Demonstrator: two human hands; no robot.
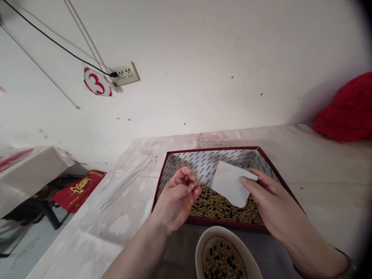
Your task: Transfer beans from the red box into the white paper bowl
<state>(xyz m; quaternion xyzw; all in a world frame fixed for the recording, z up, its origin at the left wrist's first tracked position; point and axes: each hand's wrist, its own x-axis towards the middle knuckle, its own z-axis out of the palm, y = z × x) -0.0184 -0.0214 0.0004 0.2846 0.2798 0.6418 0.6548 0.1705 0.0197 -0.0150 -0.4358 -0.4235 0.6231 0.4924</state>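
My right hand [274, 201] grips a white sheet of paper [229, 184] between thumb and fingers, tilted above a dark red box [223, 221]. Its inner walls are lined with printed grey paper. Across the bottom of the box lie many small round yellowish and black grains [223, 207], beans or beads by their look. Over the box's left side is my left hand [180, 197], palm turned up, fingers curled in and thumb bent toward them; whatever is in them is too small or hidden to name. Close in front stands a pale bowl [200, 254] with the same kind of grains.
Thin white strips [128, 180] lie on the cloth-covered table [110, 228] to the left. A red bundle [345, 108] rests against the wall at right. A power strip [125, 74] with a black cable is on the wall. A red bag [80, 192] sits beyond the table's left edge.
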